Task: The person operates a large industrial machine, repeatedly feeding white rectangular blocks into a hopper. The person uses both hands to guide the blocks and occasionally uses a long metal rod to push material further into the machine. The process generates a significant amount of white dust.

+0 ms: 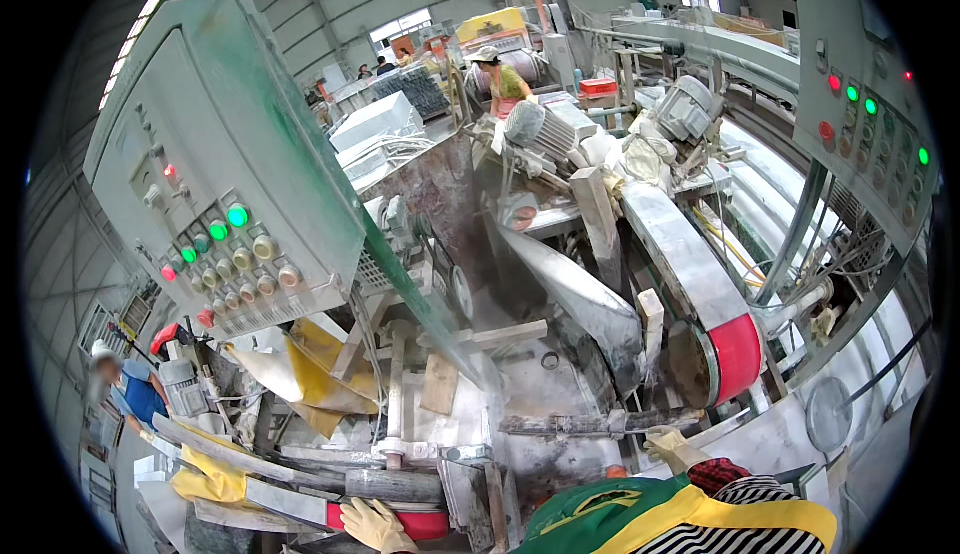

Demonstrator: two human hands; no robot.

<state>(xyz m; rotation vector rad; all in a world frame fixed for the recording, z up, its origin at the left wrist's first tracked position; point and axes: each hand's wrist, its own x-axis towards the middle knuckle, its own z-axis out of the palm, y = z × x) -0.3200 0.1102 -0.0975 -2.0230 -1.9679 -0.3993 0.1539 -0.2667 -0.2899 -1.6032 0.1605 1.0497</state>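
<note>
My left hand (372, 526), in a pale yellow work glove, lies against the red band (425, 525) on the curved end of a machine guard at the bottom. Its fingers are stretched out and hold nothing visible. To the right, my right hand (672, 448), in a similar glove, rests just below a dusty bar (600, 423) across the machine. Its fingers point left and look loosely extended; whether they touch the bar is unclear. Between my arms a green and yellow apron (610, 514) covers the front of my body.
A control cabinet (215, 174) with lit buttons leans in at left; another panel (870, 104) hangs at right. A red-ended belt guard (735, 354), motors (690, 104) and wooden blocks (598, 219) stand ahead. One person (505, 84) is at the back, another (140, 394) far left.
</note>
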